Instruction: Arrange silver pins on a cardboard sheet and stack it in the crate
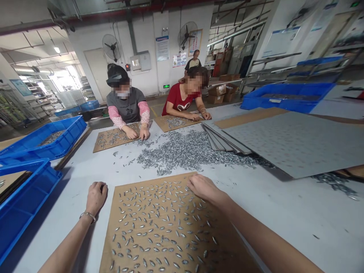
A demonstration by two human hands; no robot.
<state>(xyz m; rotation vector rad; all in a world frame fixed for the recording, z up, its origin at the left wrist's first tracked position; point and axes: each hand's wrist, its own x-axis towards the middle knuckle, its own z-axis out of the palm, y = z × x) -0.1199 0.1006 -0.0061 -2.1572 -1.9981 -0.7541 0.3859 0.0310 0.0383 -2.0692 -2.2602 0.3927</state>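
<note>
A brown cardboard sheet (pixel 176 227) lies before me, covered with small silver, spindle-shaped metal pieces (pixel 148 216) spread in loose rows. My right hand (pixel 203 185) is closed over the sheet's far right part, its fingers curled down; whatever they pinch is hidden. Left of the sheet, my left hand (pixel 97 195) rests on the white table (pixel 125 170) with its fingers folded under. Its palm cannot be seen. Just beyond the sheet's far edge spreads a large heap of the same metal pieces (pixel 182 149).
Blue bins (pixel 58 175) stand at the left, and another blue bin (pixel 287 96) at the back right. Stacked grey boards (pixel 307 140) reach over the table's right side. Across the table, two people (pixel 127 102) work at their own cardboard sheets (pixel 109 139); a third person stands behind.
</note>
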